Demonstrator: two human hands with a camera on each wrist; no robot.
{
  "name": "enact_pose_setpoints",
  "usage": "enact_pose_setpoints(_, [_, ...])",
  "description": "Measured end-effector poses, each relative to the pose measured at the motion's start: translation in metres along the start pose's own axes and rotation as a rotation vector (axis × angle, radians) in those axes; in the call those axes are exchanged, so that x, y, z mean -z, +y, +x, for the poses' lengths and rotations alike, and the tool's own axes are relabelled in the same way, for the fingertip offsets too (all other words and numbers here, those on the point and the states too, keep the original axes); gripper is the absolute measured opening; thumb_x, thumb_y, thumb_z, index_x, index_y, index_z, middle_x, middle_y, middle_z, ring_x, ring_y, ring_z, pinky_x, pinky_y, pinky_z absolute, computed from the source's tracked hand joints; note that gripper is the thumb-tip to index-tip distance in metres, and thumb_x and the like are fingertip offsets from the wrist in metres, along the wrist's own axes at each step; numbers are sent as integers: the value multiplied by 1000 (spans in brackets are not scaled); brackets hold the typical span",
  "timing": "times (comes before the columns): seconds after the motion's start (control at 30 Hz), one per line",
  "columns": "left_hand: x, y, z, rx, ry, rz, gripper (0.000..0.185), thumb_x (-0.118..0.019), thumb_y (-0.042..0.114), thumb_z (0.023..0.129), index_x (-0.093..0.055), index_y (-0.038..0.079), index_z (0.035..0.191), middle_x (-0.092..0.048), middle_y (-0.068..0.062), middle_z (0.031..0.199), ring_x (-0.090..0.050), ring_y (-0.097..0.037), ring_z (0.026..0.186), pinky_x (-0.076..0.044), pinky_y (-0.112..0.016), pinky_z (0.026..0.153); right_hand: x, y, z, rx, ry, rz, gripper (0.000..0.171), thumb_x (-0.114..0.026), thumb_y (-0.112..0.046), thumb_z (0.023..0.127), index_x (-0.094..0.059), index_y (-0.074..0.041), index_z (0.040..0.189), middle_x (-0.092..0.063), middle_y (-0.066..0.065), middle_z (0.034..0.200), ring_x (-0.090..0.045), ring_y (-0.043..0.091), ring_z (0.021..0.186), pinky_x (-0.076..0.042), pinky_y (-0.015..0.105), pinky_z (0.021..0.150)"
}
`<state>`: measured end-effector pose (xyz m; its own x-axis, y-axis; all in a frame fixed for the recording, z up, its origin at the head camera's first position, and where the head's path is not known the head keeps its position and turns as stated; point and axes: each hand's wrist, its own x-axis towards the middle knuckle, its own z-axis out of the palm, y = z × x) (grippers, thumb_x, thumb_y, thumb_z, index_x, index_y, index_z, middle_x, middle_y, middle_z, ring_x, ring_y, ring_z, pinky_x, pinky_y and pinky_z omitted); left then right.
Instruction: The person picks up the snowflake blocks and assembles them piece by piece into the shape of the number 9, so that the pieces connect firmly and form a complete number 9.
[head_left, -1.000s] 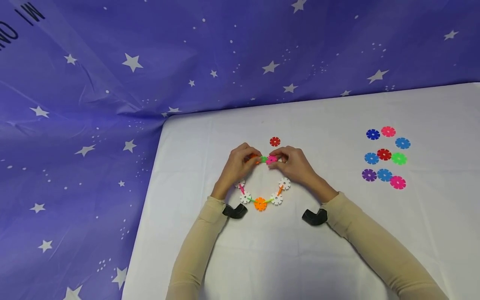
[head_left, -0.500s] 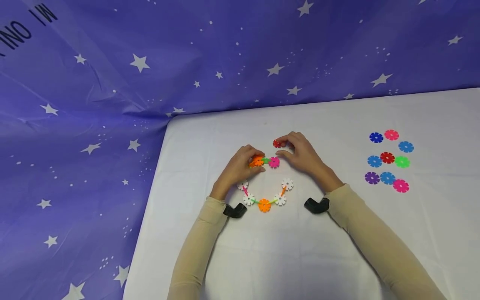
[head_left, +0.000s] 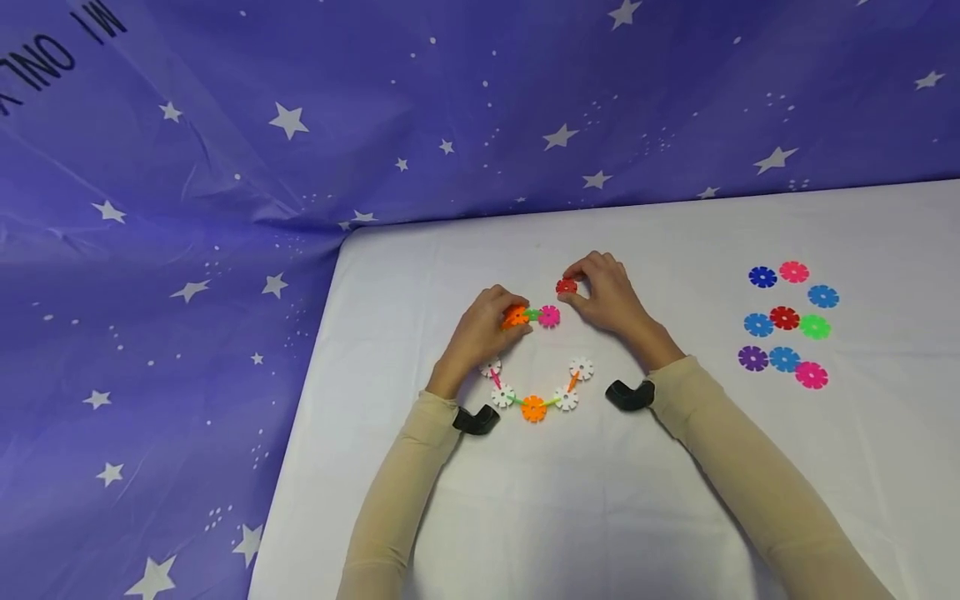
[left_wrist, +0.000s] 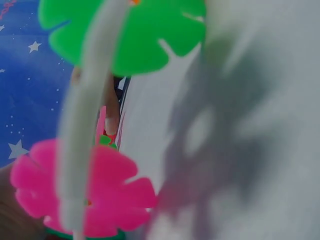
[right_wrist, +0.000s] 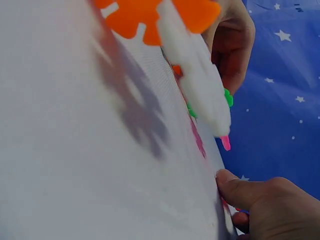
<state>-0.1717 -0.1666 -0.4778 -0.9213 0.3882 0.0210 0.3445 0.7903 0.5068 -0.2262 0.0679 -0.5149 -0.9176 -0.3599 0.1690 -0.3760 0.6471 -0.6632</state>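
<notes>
In the head view my left hand [head_left: 480, 330] holds an orange notched snowflake disc [head_left: 517, 316] between thumb and fingers. A green disc [head_left: 532, 315], seen nearly edge-on, joins it to a pink disc [head_left: 550, 317]. My right hand [head_left: 611, 293] pinches a red disc [head_left: 566, 287] just beyond the pink one. Nearer me curves a linked chain of white discs [head_left: 566, 399] and an orange disc [head_left: 534, 408], its left end close to my left wrist. Large in the left wrist view are a green disc [left_wrist: 150, 40] and a pink disc [left_wrist: 120, 185]; the fingertips beyond are mostly covered.
Several loose discs lie to the right, among them a purple disc [head_left: 753, 358], a dark blue disc [head_left: 762, 277] and a light green disc [head_left: 814, 327]. A white cloth [head_left: 570, 500] covers the table. Behind hangs a purple star-patterned curtain [head_left: 465, 108]. Black wrist mounts [head_left: 630, 396] stick out inward.
My right hand has let go of the pink disc, moved away from me and taken hold of the red disc. The left hand keeps its grip on the orange disc.
</notes>
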Motion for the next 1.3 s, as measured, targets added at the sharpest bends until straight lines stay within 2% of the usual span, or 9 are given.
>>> enact_pose_setpoints(0.1, [2,2,0,22,-39,8,41,-75,31,87,-66,11,122,-60,-4,111,-53,-18,102,-47,-33,90,4,-2,-9,-29,-24,28,33,-77,-23,86,-61,-6,109,-60,10,92,-50,26,84,-37,40,79])
enact_pose_setpoints(0.23, [8,7,-1,34,-87,13,48,-77,32,86,-63,12,127,-59,-5,116,-51,-21,109,-44,-36,97,7,-6,-25,1,-40,108,23,-70,-15,91,-59,-6,108,-60,8,84,-49,21,73,-39,33,67])
enact_pose_setpoints(0.37, [9,14,0,-4,-112,53,53,-77,35,84,-62,13,130,-59,-6,118,-50,-24,110,-38,-39,97,6,-10,-39,40,-27,212,19,-68,-6,91,-60,-4,108,-63,7,85,-51,17,72,-42,26,64])
enact_pose_setpoints(0.5, [0,17,4,-60,-122,83,54,-75,37,86,-61,17,133,-58,-4,118,-50,-21,107,-38,-38,95,5,-15,-50,44,-19,244,16,-69,-2,88,-64,-5,103,-64,6,83,-52,16,71,-42,24,62])
enact_pose_setpoints(0.6, [-6,13,7,-90,-108,66,48,-74,34,88,-63,18,132,-59,-3,114,-51,-19,101,-40,-35,91,3,-21,-54,32,-18,244,12,-70,-3,87,-67,-5,98,-64,6,81,-53,16,70,-43,24,61])
enact_pose_setpoints(0.77, [-10,11,10,-101,-55,47,38,-70,30,92,-66,17,127,-60,-2,107,-51,-19,98,-41,-34,89,1,-26,-55,20,25,262,9,-72,-3,86,-68,-5,94,-65,6,80,-53,16,68,-43,22,61])
enact_pose_setpoints(1.1, [-10,16,13,-106,-38,49,39,-70,33,91,-67,13,125,-62,-3,106,-52,-19,97,-43,-35,89,-1,-31,-56,15,81,300,9,-73,-2,85,-69,-5,92,-66,6,78,-54,16,66,-43,18,58])
enact_pose_setpoints(1.3, [-12,18,13,-110,-9,43,39,-72,32,89,-69,11,122,-65,-3,102,-54,-18,93,-45,-33,82,-1,-33,-58,36,85,294,11,-73,-1,84,-69,-3,94,-67,7,80,-56,15,67,-45,20,59])
